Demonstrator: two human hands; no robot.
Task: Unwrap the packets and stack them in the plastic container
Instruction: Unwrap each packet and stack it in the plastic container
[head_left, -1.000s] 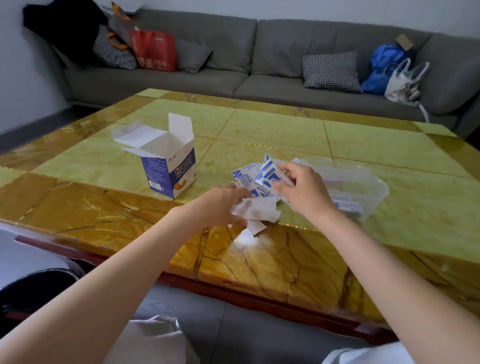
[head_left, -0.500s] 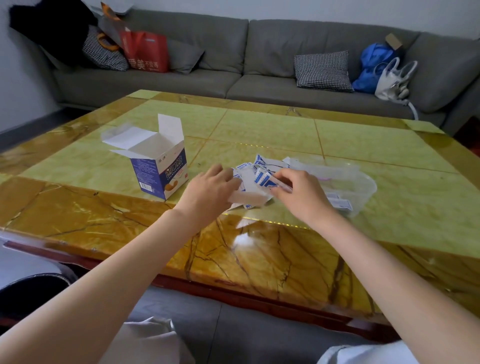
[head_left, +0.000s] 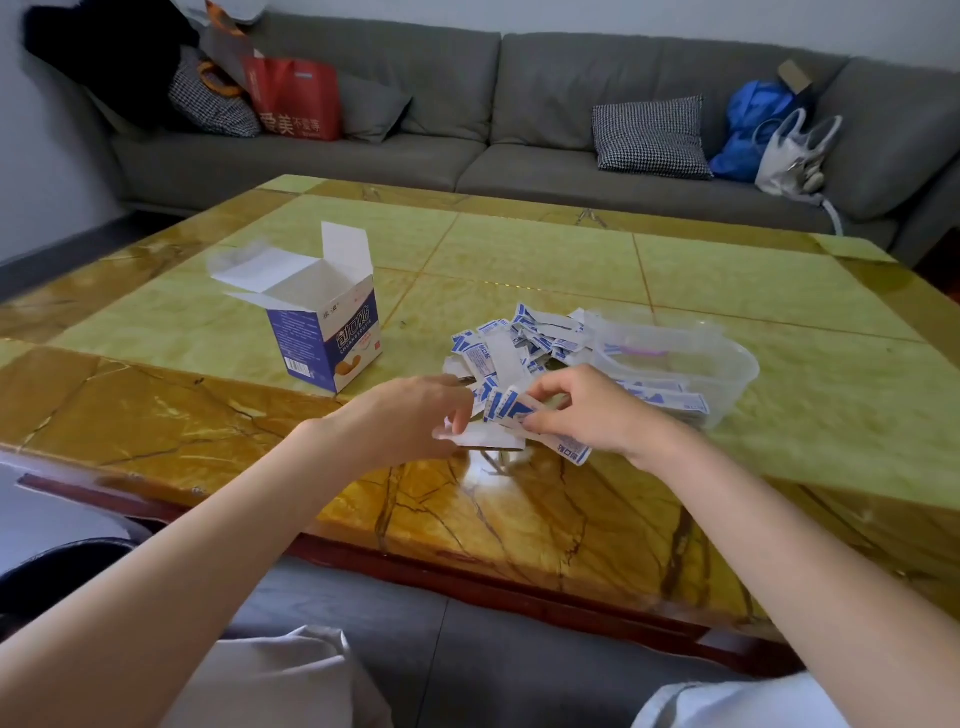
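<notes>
**Both hands held wrappers at the front of the packet pile**

The left hand (head_left: 410, 415) was closed in a pinch on a white paper strip (head_left: 488, 439), which lay low over the marble surface (head_left: 519, 270). The right hand (head_left: 587, 410) was just beside it, with the thumb and fingers closed on a small bunch of blue-and-white packets (head_left: 506, 405); one packet end with blue print (head_left: 571, 449) stuck out under this hand toward the near edge. The two hands were close together but I could not tell if they touched.

Behind the hands lay a loose pile of packets (head_left: 511, 343), flat and overlapping on the surface. The clear plastic container (head_left: 727, 364) stood just to the right of the pile, touching it or nearly so. Some packets (head_left: 670, 397) lay inside it at the near side, in a low stack.

An opened blue-and-white carton (head_left: 324, 332) stood upright to the left of the pile, well apart from it, with its flaps up. A grey sofa (head_left: 519, 104) was behind the surface, with a checked cushion (head_left: 649, 135), a red bag (head_left: 296, 98) and a blue bag (head_left: 748, 124) on it.
</notes>
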